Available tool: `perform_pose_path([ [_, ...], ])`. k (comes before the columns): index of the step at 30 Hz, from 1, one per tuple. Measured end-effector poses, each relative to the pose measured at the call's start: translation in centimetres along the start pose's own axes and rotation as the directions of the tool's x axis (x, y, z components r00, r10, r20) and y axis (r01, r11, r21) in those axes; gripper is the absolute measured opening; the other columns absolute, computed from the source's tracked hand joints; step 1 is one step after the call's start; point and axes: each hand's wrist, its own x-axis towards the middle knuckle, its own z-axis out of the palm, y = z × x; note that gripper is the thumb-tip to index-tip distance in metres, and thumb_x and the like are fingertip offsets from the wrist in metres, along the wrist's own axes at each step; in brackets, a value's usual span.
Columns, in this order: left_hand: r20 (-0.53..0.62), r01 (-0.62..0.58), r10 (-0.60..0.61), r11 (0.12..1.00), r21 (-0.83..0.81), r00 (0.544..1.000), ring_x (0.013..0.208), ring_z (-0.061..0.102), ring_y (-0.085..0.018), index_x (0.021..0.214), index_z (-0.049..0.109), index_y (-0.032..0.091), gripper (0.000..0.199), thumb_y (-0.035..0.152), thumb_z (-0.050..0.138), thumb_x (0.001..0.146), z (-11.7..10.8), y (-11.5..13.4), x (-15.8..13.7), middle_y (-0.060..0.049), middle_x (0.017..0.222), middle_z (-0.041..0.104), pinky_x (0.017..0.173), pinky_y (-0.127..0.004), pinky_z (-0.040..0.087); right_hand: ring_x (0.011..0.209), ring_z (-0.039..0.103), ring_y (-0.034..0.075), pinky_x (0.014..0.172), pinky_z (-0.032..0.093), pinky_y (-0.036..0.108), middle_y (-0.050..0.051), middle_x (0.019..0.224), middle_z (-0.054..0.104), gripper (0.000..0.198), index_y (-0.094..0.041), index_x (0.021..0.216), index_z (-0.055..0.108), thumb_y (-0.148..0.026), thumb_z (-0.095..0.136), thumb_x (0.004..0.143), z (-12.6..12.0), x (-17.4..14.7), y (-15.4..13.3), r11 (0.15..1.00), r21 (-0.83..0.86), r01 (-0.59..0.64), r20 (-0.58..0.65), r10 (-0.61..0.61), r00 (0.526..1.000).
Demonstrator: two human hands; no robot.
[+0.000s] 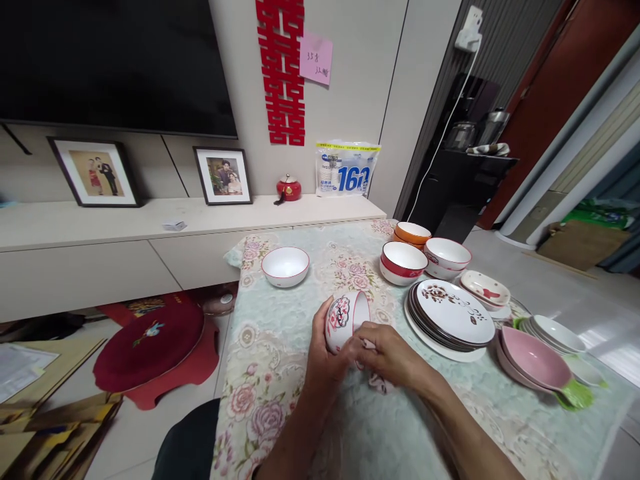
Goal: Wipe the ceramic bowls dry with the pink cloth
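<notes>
Tilted on its side above the table, a white bowl (pixel 341 319) with a red rim and a blossom pattern is in my left hand (pixel 323 353). The left fingers and thumb wrap round its outside. My right hand (pixel 383 350) is closed on a pale patterned cloth (pixel 381 385), pressed at the bowl's lower rim; part of the cloth hangs below the fingers. Beyond my hands, to the left, another white bowl (pixel 285 267) with a red rim stands upright on the flowered tablecloth (pixel 265 360).
Stacked plates (pixel 453 313) lie right of my hands, with red-and-white bowls (pixel 404 263), orange bowls (pixel 413 232) and a larger white bowl (pixel 447 257) behind. Pink dishes (pixel 533 360) sit near the right edge. A red stool (pixel 155 340) stands left of the table.
</notes>
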Motion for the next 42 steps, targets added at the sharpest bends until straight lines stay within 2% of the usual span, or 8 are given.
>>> perform_pose_path([
  [4, -0.082, 0.109, -0.117, 0.989, -0.103, 0.990, 0.137, 0.049, -0.032, 0.141, 0.045, 0.018, 0.071, 0.038, 0.071, 0.079, 0.5, -0.1, -0.1, -0.014, 0.148, 0.053, 0.114, -0.041, 0.040, 0.083, 0.059, 0.021, 0.073, 0.046, 0.031, 0.007, 0.089, 0.063, 0.020, -0.018, 0.091, 0.067, -0.005, 0.055, 0.080, 0.8, 0.4, 1.8, 0.933, -0.356, -0.054, -0.335, -0.073, 0.939],
  [11, 0.001, 0.271, -0.284, 0.912, -0.309, 0.959, 0.134, 0.053, -0.033, 0.142, 0.045, 0.020, 0.070, 0.048, 0.069, 0.083, 1.1, 0.1, -0.7, -0.015, 0.145, 0.056, 0.112, -0.045, 0.042, 0.095, 0.061, 0.024, 0.085, 0.052, 0.038, 0.011, 0.099, 0.063, 0.012, -0.019, 0.096, 0.060, -0.013, 0.052, 0.090, 1.0, 1.2, 3.9, 0.936, -0.348, -0.055, -0.616, -0.184, 0.766],
  [15, 0.126, 0.286, -0.258, 0.898, -0.334, 0.958, 0.135, 0.052, -0.034, 0.141, 0.048, 0.019, 0.070, 0.047, 0.071, 0.082, 1.2, 0.7, -1.0, -0.014, 0.145, 0.058, 0.116, -0.047, 0.037, 0.111, 0.063, 0.025, 0.093, 0.053, 0.041, 0.013, 0.117, 0.065, 0.022, -0.021, 0.107, 0.059, -0.011, 0.048, 0.091, 0.7, 0.8, 3.5, 0.921, -0.387, 0.043, -0.631, -0.298, 0.716],
  [22, 0.254, 0.264, -0.200, 0.933, -0.245, 0.946, 0.136, 0.050, -0.036, 0.138, 0.053, 0.018, 0.067, 0.048, 0.069, 0.081, 1.1, 0.6, -1.1, -0.013, 0.146, 0.057, 0.114, -0.047, 0.040, 0.124, 0.061, 0.024, 0.104, 0.052, 0.044, 0.011, 0.130, 0.066, 0.051, -0.028, 0.139, 0.055, -0.006, 0.043, 0.095, -0.2, 0.0, 1.8, 0.729, -0.578, 0.367, -0.372, -0.636, 0.677],
  [28, 0.165, 0.126, -0.104, 0.984, -0.125, 0.981, 0.129, 0.055, -0.034, 0.137, 0.050, 0.019, 0.069, 0.042, 0.073, 0.076, 0.7, 0.2, -0.9, -0.012, 0.139, 0.061, 0.110, -0.043, 0.043, 0.118, 0.062, 0.025, 0.102, 0.050, 0.042, 0.012, 0.121, 0.068, 0.038, -0.021, 0.123, 0.067, -0.017, 0.050, 0.089, -0.2, 1.0, 3.2, 0.983, -0.137, 0.124, -0.570, -0.181, 0.802],
  [32, 0.084, 0.048, -0.041, 0.995, -0.085, 0.996, 0.123, 0.058, -0.032, 0.137, 0.046, 0.019, 0.075, 0.039, 0.076, 0.072, 0.6, 0.1, -0.8, -0.013, 0.136, 0.059, 0.104, -0.042, 0.048, 0.092, 0.068, 0.024, 0.084, 0.055, 0.037, 0.008, 0.099, 0.074, 0.030, -0.017, 0.109, 0.070, -0.031, 0.057, 0.086, 0.4, 1.5, 4.0, 0.988, 0.137, -0.072, -0.525, 0.134, 0.840],
  [37, 0.049, 0.061, -0.054, 0.984, -0.167, 0.997, 0.118, 0.062, -0.032, 0.139, 0.041, 0.021, 0.087, 0.043, 0.082, 0.065, 1.3, -0.1, -1.0, -0.013, 0.136, 0.057, 0.099, -0.041, 0.051, 0.064, 0.066, 0.020, 0.056, 0.052, 0.028, 0.004, 0.072, 0.072, 0.026, -0.014, 0.090, 0.069, -0.037, 0.059, 0.084, 1.5, 1.9, 4.9, 0.957, 0.257, -0.131, -0.466, 0.242, 0.851],
  [42, 0.166, 0.142, -0.098, 0.952, -0.273, 0.981, 0.126, 0.058, -0.036, 0.145, 0.036, 0.021, 0.105, 0.044, 0.089, 0.058, 1.6, 0.1, -1.2, -0.016, 0.142, 0.056, 0.102, -0.043, 0.051, 0.073, 0.070, 0.022, 0.067, 0.056, 0.032, 0.005, 0.083, 0.076, 0.026, -0.017, 0.101, 0.071, -0.029, 0.058, 0.082, 0.8, 1.4, 4.6, 0.972, 0.206, -0.113, -0.596, 0.216, 0.774],
])
